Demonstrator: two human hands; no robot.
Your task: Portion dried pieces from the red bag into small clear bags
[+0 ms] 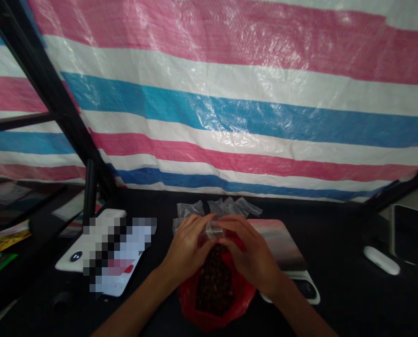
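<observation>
Both hands meet over an open red plastic bag (pixel 242 302) filled with small dark brown pieces (pixel 214 285). Between my left hand (pixel 186 245) and my right hand (pixel 251 255) is a small clear plastic bag (pixel 214 229). The fingers of each hand are closed on its sides. Whether anything lies inside it is too blurred to tell. Just behind the hands, several more clear plastic bags (pixel 235 206) lie on the black table. Partly behind my right forearm sits a kitchen scale (pixel 279 241) with a shiny metal plate.
A black table (pixel 335 243) carries everything. To the left stand a white device (pixel 68 257) and a phone (pixel 119 281), partly pixelated. On the right lie a white case (pixel 381 260) and a dark phone (pixel 411 234). A striped sheet (pixel 230 112) hangs behind; a black frame (pixel 54 103) rises at left.
</observation>
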